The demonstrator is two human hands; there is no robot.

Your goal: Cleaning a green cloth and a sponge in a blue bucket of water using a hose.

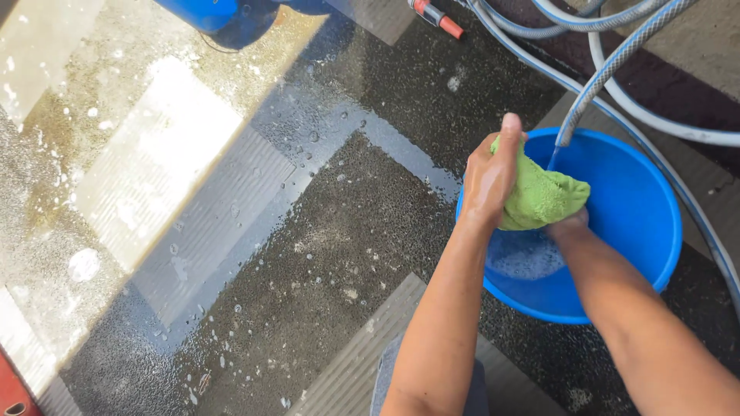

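- Outdoor ground of wet dark pavement (362,231) with grooved paler strips, seen from above; half in bright sun at the left, half in shade, dotted with soap suds and puddles.
- Round blue bucket (640,223) standing on the pavement at the right, foamy water in its bottom.
- Several pale grey hoses (678,127) curling across the upper right corner, behind and beside the bucket.
- One braided hose (609,77) running down from the top edge, its end just above the bucket's far rim and pouring a thin stream inside.
- Another blue container (202,11), only partly seen at the top edge.
- Left hand (489,181) raised over the near-left rim of the bucket, thumb pointing up, fingers wrapped tight around the left side of the cloth.
- Right hand (566,225) mostly hidden beneath the cloth, only its wrist end showing; pressed up against the cloth, though whether the fingers are curled closed cannot be told.
- Green cloth (539,196), bunched into a lump between the two hands, held above the water inside the bucket.
- Orange and grey nozzle (438,15) lying on the ground at the top edge, well apart from the hands.
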